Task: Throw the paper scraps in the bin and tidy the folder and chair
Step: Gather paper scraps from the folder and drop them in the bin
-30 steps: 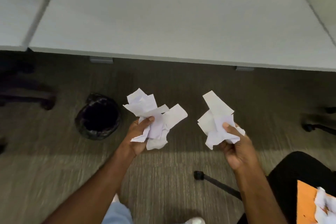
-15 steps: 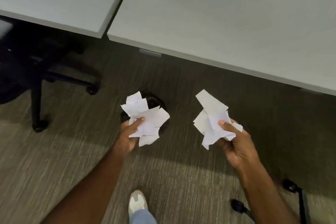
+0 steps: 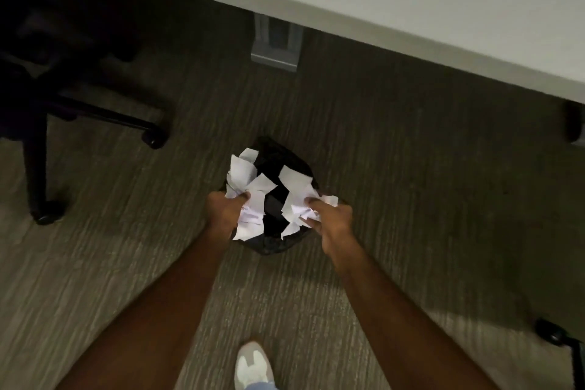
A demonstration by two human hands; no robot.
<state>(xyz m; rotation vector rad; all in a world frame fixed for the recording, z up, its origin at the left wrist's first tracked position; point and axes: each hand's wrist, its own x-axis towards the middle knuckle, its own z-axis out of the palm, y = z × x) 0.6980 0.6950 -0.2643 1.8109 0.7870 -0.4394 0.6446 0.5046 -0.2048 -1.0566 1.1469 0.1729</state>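
Observation:
A small round bin (image 3: 271,242) lined with a black bag stands on the carpet straight below my hands. My left hand (image 3: 223,210) is shut on a bunch of white paper scraps (image 3: 245,180) over the bin's left side. Over its right side, my right hand (image 3: 332,220) grips a second bunch of white paper scraps (image 3: 296,196). Both bunches hang above the dark opening, and the hands sit close together. The folder is out of view.
White desks (image 3: 395,3) run across the top, with a grey desk leg (image 3: 274,44) behind the bin. A black office chair base (image 3: 41,123) with castors stands at left. Another chair's castor (image 3: 552,334) shows at lower right. My shoe (image 3: 253,364) is on the carpet.
I have stepped up to the bin, which now lies right under my hands. Both hands have come together and lowered over it, still gripping their scraps.

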